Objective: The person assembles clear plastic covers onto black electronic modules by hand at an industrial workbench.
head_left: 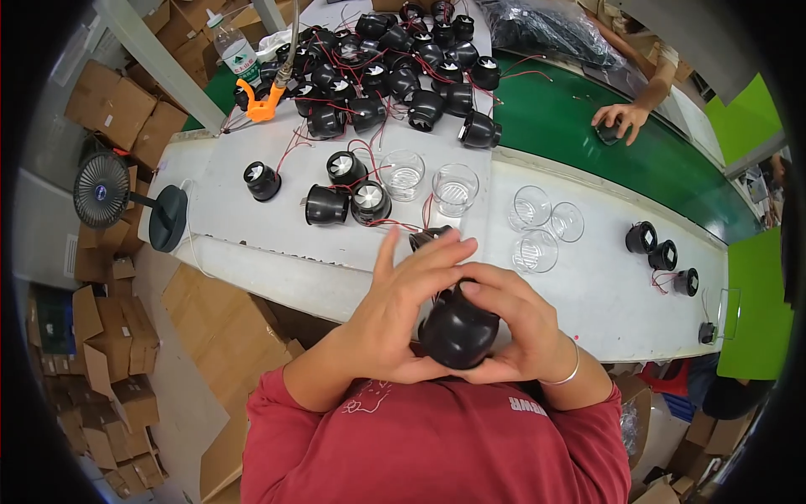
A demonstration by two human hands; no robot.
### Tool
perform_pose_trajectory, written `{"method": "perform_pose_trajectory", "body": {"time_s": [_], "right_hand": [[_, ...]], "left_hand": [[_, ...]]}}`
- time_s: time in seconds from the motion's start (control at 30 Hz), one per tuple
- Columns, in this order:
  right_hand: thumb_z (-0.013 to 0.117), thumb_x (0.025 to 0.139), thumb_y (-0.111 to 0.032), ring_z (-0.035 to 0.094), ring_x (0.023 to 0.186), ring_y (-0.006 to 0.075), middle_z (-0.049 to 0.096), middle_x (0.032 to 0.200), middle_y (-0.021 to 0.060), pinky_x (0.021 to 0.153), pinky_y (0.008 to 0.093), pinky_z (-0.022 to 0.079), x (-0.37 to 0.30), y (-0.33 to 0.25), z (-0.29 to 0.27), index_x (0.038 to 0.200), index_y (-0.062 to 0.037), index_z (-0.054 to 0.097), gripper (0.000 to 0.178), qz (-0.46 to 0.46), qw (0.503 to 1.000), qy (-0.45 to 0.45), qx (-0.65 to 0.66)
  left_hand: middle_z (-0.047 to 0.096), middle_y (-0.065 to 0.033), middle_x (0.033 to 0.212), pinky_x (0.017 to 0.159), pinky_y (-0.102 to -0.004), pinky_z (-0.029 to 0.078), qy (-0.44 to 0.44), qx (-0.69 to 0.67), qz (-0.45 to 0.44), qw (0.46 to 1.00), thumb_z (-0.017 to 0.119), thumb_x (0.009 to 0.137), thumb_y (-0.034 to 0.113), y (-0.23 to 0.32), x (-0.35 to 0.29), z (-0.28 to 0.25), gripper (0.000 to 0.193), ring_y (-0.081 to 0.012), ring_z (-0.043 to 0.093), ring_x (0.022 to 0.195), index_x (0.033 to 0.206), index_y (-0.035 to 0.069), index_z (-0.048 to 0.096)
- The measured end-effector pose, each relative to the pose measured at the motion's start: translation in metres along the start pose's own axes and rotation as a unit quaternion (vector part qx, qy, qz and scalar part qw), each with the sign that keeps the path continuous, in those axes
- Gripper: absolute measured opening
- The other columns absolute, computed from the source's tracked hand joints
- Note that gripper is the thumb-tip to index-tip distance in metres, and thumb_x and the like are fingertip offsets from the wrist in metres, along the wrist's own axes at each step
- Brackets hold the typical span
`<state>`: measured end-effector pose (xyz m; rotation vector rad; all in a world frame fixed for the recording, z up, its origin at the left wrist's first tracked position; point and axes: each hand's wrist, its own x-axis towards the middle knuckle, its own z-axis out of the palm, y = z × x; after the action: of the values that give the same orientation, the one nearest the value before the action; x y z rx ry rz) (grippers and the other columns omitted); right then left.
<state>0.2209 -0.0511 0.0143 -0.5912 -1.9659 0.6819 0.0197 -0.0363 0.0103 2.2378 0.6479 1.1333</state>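
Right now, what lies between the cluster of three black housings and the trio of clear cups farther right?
Two more clear cups and some thin red wire, as the head view shows.

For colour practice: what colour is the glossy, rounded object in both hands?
The glossy, rounded object is black; head view shows it.

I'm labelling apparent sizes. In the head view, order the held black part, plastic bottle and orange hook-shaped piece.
1. Held black part, probably enlarged by nearness to the camera
2. Plastic bottle
3. Orange hook-shaped piece
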Motion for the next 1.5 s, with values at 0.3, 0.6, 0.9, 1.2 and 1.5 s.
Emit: {"method": "perform_pose_trajectory", "body": {"time_s": [0.3,0.6,0.9,1.2,1.5], "right_hand": [[0.089,0.065,-0.031,0.058,0.100,0.0260,0.053,0.116,0.0186,0.078,0.0316,0.052,-0.010,0.006,0.002,0.119,0.0014,0.061,0.069,-0.080,0.992,0.035,0.087],[0.086,0.065,-0.040,0.059,0.106,0.0271,0.058,0.116,0.0190,0.089,0.0386,0.048,-0.056,0.003,-0.028,0.119,0.0098,0.058,0.079,0.185,0.897,0.043,0.399],[0.083,0.075,-0.023,0.058,0.112,0.0179,0.061,0.116,0.0135,0.097,0.0326,0.043,-0.070,-0.007,-0.037,0.126,0.0037,0.048,0.068,0.304,0.866,-0.038,0.395],[0.069,0.082,0.000,0.056,0.053,0.0159,0.061,0.068,0.0083,0.050,0.0283,0.044,-0.033,-0.017,-0.027,0.084,-0.0024,0.067,0.004,0.236,0.965,0.073,-0.086],[0.068,0.081,0.001,0.058,0.054,0.0189,0.061,0.067,0.0096,0.050,0.0284,0.044,-0.021,-0.007,-0.017,0.083,-0.0007,0.066,0.003,0.270,0.955,0.085,-0.090]], "left_hand": [[0.049,-0.0234,0.139,0.104,-0.0459,0.032,-0.040,-0.079,0.092,0.992,0.076,0.071,0.050,0.002,0.005,-0.006,0.085,-0.0317,0.057,0.115,0.134,0.000,0.049],[0.064,-0.0092,0.097,0.093,-0.0453,0.036,-0.193,-0.087,-0.094,0.973,0.076,0.078,0.035,0.004,-0.003,0.010,0.048,-0.0261,0.060,0.084,0.112,0.006,0.060],[0.051,-0.0065,0.065,0.061,-0.0371,0.039,-0.226,-0.053,-0.011,0.973,0.065,0.087,0.015,0.029,0.030,0.034,0.017,-0.0258,0.051,0.060,0.077,0.009,0.054],[0.060,-0.0085,0.087,0.071,-0.0356,0.042,0.036,0.212,-0.104,0.971,0.077,0.077,0.036,-0.061,0.052,-0.032,0.040,-0.0269,0.057,0.079,0.094,0.002,0.065],[0.044,-0.0224,0.127,0.097,-0.0507,0.031,0.070,0.345,-0.214,0.911,0.086,0.060,0.036,-0.102,0.048,-0.027,0.065,-0.0383,0.037,0.123,0.109,0.001,0.060]]}}
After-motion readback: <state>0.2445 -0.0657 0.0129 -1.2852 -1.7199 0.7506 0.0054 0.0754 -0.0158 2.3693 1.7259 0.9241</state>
